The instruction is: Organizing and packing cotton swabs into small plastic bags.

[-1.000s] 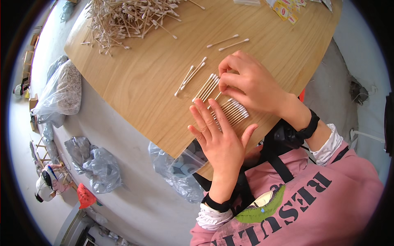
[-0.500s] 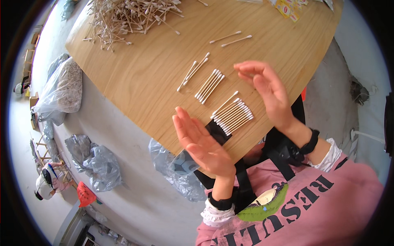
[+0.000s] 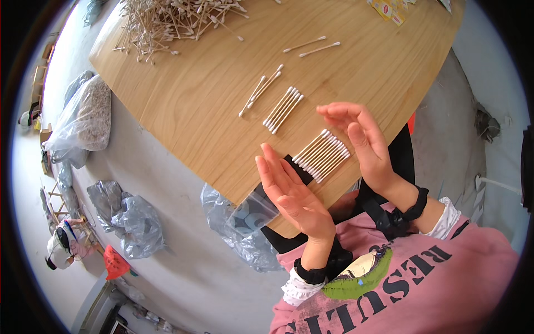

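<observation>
A neat row of cotton swabs (image 3: 321, 156) lies side by side near the table's front corner, between my two hands. My left hand (image 3: 292, 192) is held upright on the row's left, fingers stretched, nothing in it. On the other side, my right hand (image 3: 364, 142) curves with its fingers apart and also holds nothing. Under the left hand a black flat piece (image 3: 298, 170) and a clear plastic bag (image 3: 253, 211) lie at the table edge, partly hidden. Farther up are a smaller group of swabs (image 3: 283, 109) and a few crossed swabs (image 3: 260, 91).
A big heap of loose cotton swabs (image 3: 178, 19) covers the table's far left. Two single swabs (image 3: 312, 47) lie toward the back, and yellow packets (image 3: 387, 10) sit at the far right. Plastic bags (image 3: 139, 220) stand on the floor at left, where another person (image 3: 60, 247) is visible.
My left hand has moved right, toward the row, and my right hand slightly down. The stray swab above the row now lies in line with the others, and the row has shifted slightly right.
</observation>
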